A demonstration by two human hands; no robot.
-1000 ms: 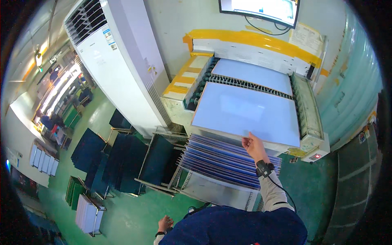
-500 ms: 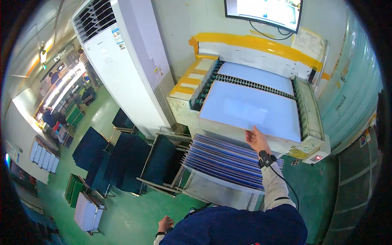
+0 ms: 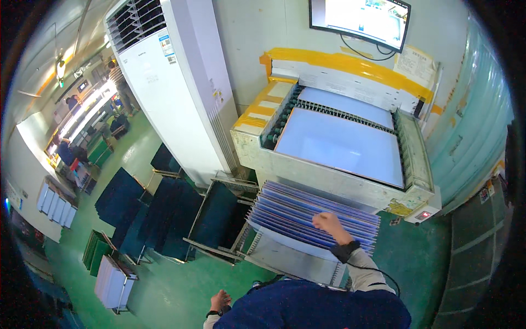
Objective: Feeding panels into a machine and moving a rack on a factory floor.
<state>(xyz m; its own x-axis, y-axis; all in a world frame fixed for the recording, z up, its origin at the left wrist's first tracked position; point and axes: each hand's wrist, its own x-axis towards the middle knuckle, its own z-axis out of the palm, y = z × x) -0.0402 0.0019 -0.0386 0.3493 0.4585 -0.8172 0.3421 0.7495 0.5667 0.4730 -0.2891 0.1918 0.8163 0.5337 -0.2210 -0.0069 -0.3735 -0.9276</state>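
My right hand [image 3: 327,220] is over a rack of upright panels, its fingers curled and nothing visible in them. Under and around it, thin blue-white panels [image 3: 285,211] stand in close rows in the wire rack [image 3: 296,257]. Whether the fingertips touch a panel edge cannot be made out. Low at my left side hangs my left hand [image 3: 220,300], loosely closed, with nothing seen in it. Beyond the rack, a large blue-white panel [image 3: 342,145] with a copper-coloured edge lies flat on the roller conveyor machine [image 3: 323,178]. A second panel [image 3: 345,105] lies behind it.
To the left stands a tall white air conditioner [image 3: 164,93], with racks of dark panels [image 3: 170,214] on the green floor. A screen [image 3: 361,22] hangs above the machine. Clear strip curtains [image 3: 466,120] are on the right. Distant people [image 3: 68,151] sit at a lit bench.
My right hand has drawn back from the near edge of the flat panel to above the rack, its fingers curling in. The panel has moved deeper into the machine. My left hand stays low.
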